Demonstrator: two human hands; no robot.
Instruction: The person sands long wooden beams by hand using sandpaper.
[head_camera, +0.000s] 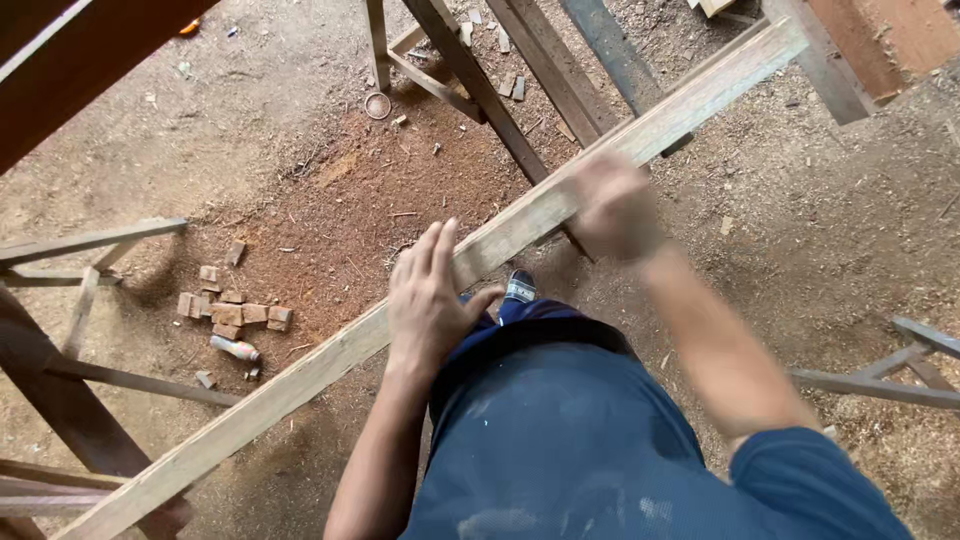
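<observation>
Wooden plank (330, 360): long, narrow, pale board w/ rough-sawn face and squared edges. Runs diagonally across view, lower left to upper right, long axis approx. 35–40° off horizontal. Lies in front of person's waist, above sawdust floor (300, 200); upper end passes over dark timber frame (480, 85). What bears lower end: not visible.

Left hand (428, 300): forearm reaches up from bottom of view, wrist straight. Palm laid flat on plank top face, fingers extended and close together pointing up-frame, thumb spread toward right. Pressing contact, not wrapped round the board.

Right hand (615, 208): arm extends from blue sleeve at lower right, elbow slightly bent. Hand is motion-blurred, sits on plank further up than left hand. Appears curled over board's top face; whether it clenches the plank, or holds sth. against it, cannot be told.

Surroundings: floor is packed earth covered w/ sawdust, reddish-brown patch in centre. Small wood offcuts (232, 310), blocky, lie in a cluster left of plank; small cylindrical bottle (235, 348) just below them. Angled timber rails at left and right edges. Person wears dark blue shirt w/ pale dust marks; one shoe tip (519, 287) shows below plank betw. hands.
</observation>
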